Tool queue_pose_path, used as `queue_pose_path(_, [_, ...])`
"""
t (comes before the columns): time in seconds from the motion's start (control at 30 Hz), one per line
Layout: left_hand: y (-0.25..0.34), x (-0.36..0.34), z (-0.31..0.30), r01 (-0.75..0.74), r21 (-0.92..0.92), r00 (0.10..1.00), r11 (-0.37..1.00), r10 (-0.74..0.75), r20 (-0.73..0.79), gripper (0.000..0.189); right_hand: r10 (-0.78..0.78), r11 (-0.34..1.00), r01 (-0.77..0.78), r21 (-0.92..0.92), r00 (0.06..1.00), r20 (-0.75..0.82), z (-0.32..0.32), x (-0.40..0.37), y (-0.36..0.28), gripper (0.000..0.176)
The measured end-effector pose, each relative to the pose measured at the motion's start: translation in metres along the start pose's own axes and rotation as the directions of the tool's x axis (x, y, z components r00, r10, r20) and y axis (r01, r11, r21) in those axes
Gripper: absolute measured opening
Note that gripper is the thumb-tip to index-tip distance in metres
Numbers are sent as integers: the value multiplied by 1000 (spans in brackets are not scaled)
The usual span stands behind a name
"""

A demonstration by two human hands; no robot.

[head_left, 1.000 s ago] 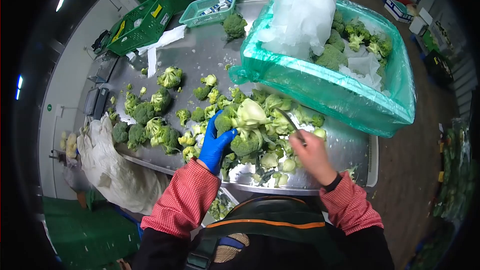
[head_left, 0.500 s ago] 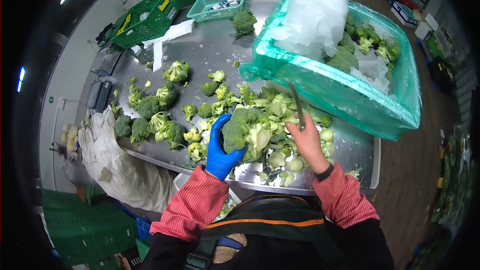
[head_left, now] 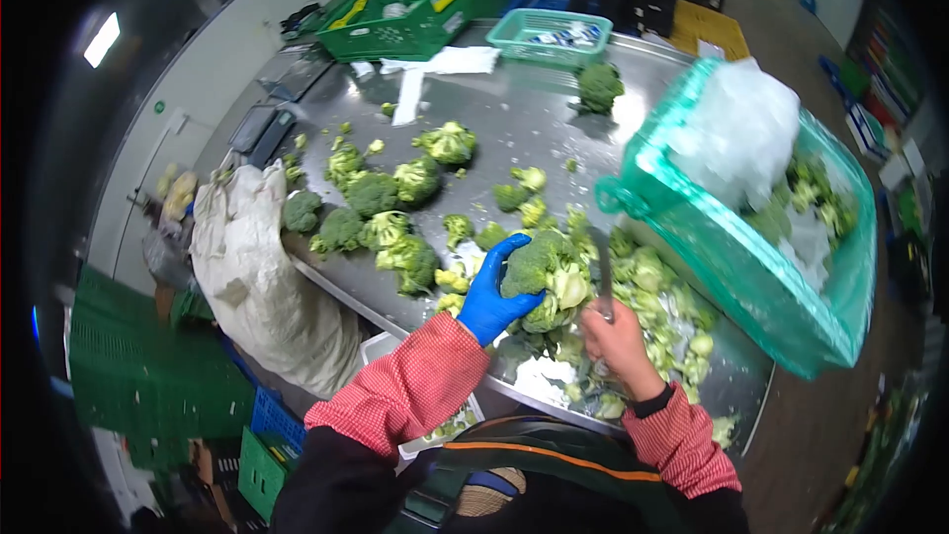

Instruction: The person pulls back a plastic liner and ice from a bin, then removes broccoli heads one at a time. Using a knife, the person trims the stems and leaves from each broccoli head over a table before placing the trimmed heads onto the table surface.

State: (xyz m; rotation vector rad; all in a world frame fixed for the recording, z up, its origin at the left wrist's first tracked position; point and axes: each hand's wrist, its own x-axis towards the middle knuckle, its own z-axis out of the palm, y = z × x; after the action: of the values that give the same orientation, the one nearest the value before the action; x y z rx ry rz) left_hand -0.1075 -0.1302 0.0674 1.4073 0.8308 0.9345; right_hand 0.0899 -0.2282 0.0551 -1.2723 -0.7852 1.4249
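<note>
Pale wall (head_left: 183, 89) left of a smooth, reflective steel table (head_left: 514, 129). Bin in glossy green film (head_left: 732, 257) holds broccoli (head_left: 825, 203) beside crumpled white material (head_left: 736, 133). Mint basket (head_left: 544, 53): small packets (head_left: 571, 35). Blue-gloved left hand (head_left: 494, 302) grips a domed, bumpy broccoli head (head_left: 534, 262) over the table's near side; bare right hand (head_left: 618, 341) is closed around a slim knife (head_left: 604, 277), blade just beside the head.
</note>
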Motion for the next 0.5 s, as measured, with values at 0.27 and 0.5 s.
queue_pose_path(0.27, [-18, 100, -220, 282, -336, 696, 899, -433, -573, 75, 58, 993, -74, -97, 985, -161, -22, -8, 15, 16])
queue_pose_path(0.5, [-11, 154, -168, 207, -418, 671, 885, -439, -598, 53, -83, 976, 9, -219, 941, -329, -74, -48, 20, 26])
